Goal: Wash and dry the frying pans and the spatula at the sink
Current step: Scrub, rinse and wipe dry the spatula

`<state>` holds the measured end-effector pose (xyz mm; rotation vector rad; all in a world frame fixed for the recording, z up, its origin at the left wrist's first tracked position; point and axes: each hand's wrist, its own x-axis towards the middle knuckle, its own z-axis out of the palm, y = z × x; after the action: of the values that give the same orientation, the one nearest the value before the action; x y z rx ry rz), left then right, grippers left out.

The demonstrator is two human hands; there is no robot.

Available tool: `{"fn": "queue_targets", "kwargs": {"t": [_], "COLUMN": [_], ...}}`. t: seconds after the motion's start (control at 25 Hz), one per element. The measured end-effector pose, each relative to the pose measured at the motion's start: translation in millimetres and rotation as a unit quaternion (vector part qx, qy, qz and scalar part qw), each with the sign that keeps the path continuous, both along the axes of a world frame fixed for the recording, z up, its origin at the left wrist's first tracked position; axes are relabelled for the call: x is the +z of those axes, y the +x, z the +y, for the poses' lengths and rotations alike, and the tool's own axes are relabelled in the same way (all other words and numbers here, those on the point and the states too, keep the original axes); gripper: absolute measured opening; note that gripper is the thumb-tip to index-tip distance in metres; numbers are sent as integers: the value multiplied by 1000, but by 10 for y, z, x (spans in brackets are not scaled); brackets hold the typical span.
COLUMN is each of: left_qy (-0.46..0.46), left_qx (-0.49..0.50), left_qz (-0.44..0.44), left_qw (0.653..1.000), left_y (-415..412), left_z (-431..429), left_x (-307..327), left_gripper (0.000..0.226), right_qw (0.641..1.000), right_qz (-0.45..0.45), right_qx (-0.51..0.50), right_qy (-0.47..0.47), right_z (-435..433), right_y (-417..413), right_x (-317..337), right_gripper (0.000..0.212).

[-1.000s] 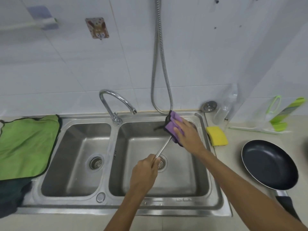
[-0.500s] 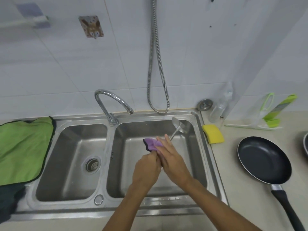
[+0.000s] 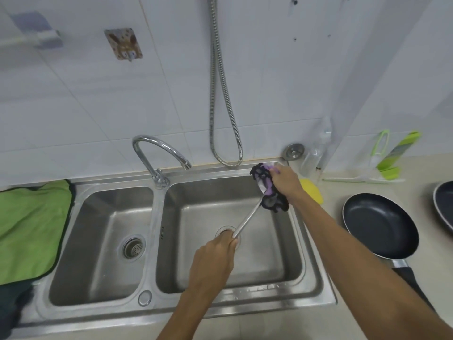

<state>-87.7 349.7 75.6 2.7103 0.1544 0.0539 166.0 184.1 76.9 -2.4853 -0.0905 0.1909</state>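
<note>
Over the right basin of the steel double sink (image 3: 316,273), my left hand (image 3: 215,261) grips the end of the metal spatula (image 3: 247,219) handle. The spatula slants up to the right. Its blade is wrapped in a purple and black cloth (image 3: 268,190), which my right hand (image 3: 285,179) grips at the basin's back right corner. A black frying pan (image 3: 380,224) lies on the counter to the right of the sink, handle toward me. The edge of a second pan (image 3: 443,204) shows at the right border.
A curved tap (image 3: 159,153) stands between the basins and a metal hose (image 3: 218,94) hangs on the tiled wall. A green towel (image 3: 29,227) lies left of the sink. A yellow sponge (image 3: 312,192), a clear bottle (image 3: 316,153) and a green tool (image 3: 392,155) sit behind the pan.
My right hand slid the cloth from beside my left hand up the handle to the blade at the back right. My left hand kept its grip on the handle.
</note>
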Motion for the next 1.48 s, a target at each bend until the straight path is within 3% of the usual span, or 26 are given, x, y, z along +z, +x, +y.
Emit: {"fn": "queue_targets", "kwargs": {"t": [0.08, 0.2, 0.28, 0.32, 0.4, 0.52, 0.6, 0.68, 0.72, 0.8, 0.88, 0.96, 1.04, 1.16, 1.24, 1.32, 1.4, 1.48], "left_qy": [-8, -170, -367, -462, -597, -688, -731, -758, -766, -758, -736, -734, -741, -739, -750, -767, -784, -801], "left_qx": [-1, 22, 84, 127, 188, 211, 182, 157, 149, 139, 144, 175, 195, 194, 191, 200, 206, 216], "left_qz": [3, 79, 169, 203, 231, 232, 215, 204, 201, 208, 217, 207, 199, 200, 189, 176, 170, 168], "left_qw": [1000, 982, 911, 854, 745, 654, 622, 599, 593, 603, 625, 623, 611, 614, 604, 583, 560, 533], "left_y": [17, 20, 22, 31, 70, 175, 185, 155, 139, 110, 91, 83, 128, 204, 242, 262, 245, 200], "left_z": [57, 84, 80, 84, 92, 15, -36, -9, 26, 85, 104, 140, 157, 102, 36, 4, -16, -27], "left_x": [-65, -150, -103, -88, -85, -41, 58, 152, 184, 197, 123, 23, -69, -96, -87, -91, -108, -159], "left_gripper": [25, 51, 49, 41, 32, 34, 36, 39, 38, 35, 36, 39, 40, 37, 37, 36, 36, 30], "right_qw": [998, 962, 971, 981, 980, 976, 965, 953, 961, 983, 993, 982, 958, 912, 898, 926, 968, 988], "right_qz": [-62, -153, -124, -116, -166, -155, -146, -166, -150, -105, -84, -23, -26, -62, -27, 0, 2, -24], "right_qx": [19, 227, 192, 107, 16, 127, 214, 254, 231, 122, 84, 157, 234, 373, 418, 368, 248, 154], "right_qy": [-5, 24, 64, 112, 108, 80, 41, -2, 24, 86, 6, -98, -164, -160, -134, -88, -30, -10], "right_z": [94, 188, 50, -42, -113, 99, 173, 92, 55, 8, 18, 47, 122, 325, 297, 65, -280, -671], "right_y": [-325, -907, -897, -809, -756, -941, -1031, -807, -688, -486, -310, -352, -550, -949, -1117, -1080, -1029, -987], "right_x": [-18, -368, -460, -477, -411, -428, -510, -540, -470, -386, -485, -535, -484, -508, -549, -515, -336, -176], "right_gripper": [30, 33, 35, 34, 35, 38, 40, 48, 53, 48, 52, 34, 12, 19, 22, 28, 33, 36]}}
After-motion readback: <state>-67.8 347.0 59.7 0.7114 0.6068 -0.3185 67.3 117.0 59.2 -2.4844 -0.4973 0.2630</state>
